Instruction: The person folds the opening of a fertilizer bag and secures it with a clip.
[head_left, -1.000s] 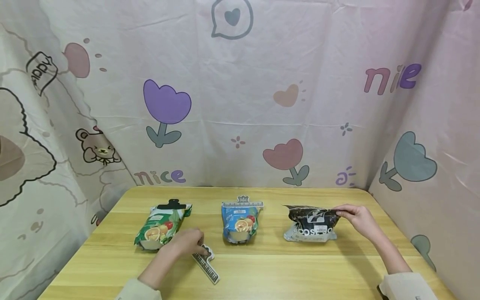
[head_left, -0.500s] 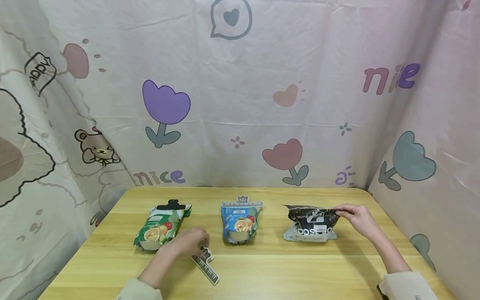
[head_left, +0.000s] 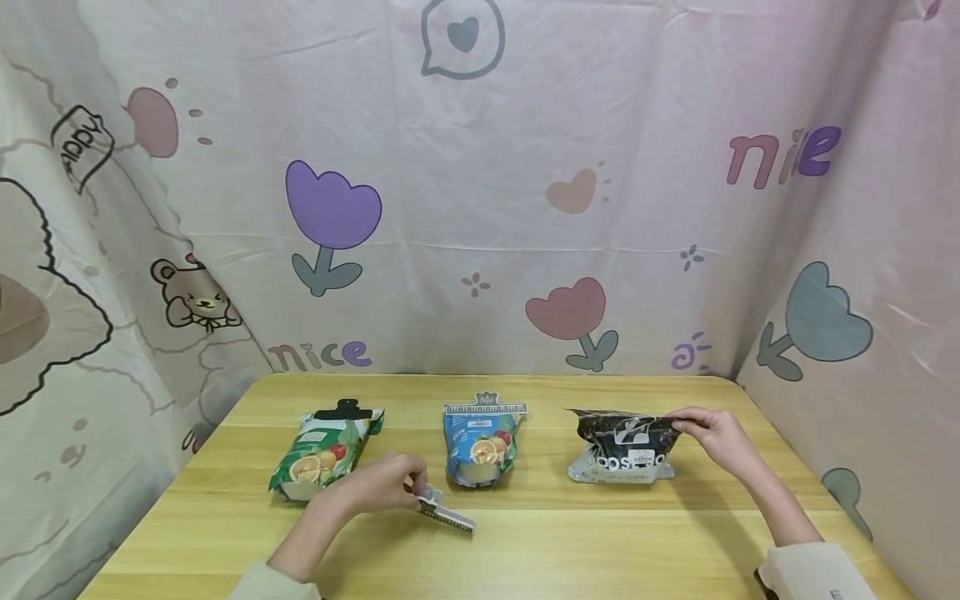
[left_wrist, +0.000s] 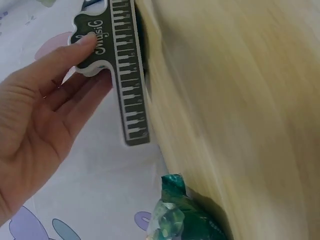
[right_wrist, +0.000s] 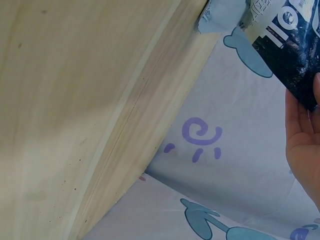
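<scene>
My left hand (head_left: 385,485) pinches the dark grip plate of a clip (left_wrist: 129,80) printed with piano keys and the word "Music". In the head view the clip is tilted, close over the table in front of the blue bag. At the right, my right hand (head_left: 712,435) pinches the upper right corner of a black and white bag (head_left: 626,447). This bag stands on the table, its top edge folded and without a clip. The right wrist view shows the thumb and fingers on the corner of the bag (right_wrist: 292,50).
A green bag (head_left: 318,454) with a black clip (head_left: 345,411) on its top lies left of my left hand. Mid-table stands a blue bag (head_left: 480,450), a white piano-key clip (head_left: 486,407) across its top. Printed curtains (head_left: 465,167) border the wooden table (head_left: 570,550).
The piano-key clip lay flat on the table under my left fingers; now it is lifted, turned, and moved right in that hand. My right hand and the black bag have stayed put.
</scene>
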